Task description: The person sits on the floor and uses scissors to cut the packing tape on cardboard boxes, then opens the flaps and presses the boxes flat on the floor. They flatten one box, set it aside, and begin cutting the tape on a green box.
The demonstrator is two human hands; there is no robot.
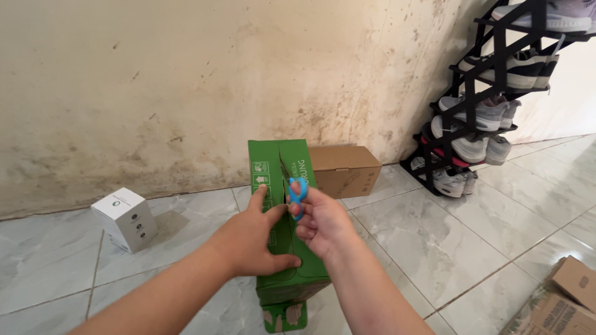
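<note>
Your left hand (254, 239) presses flat on top of a green cardboard box (284, 217) standing on the tiled floor (434, 242), while your right hand (323, 223) grips blue-handled scissors (294, 189), blades at the box's centre seam. A brown box (344, 169) lies behind.

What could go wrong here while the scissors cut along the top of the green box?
The left hand presses on the green box close to the scissors, so the blades could nick its fingers. The right hand drives the blades into the seam, which might damage whatever lies inside.
</note>
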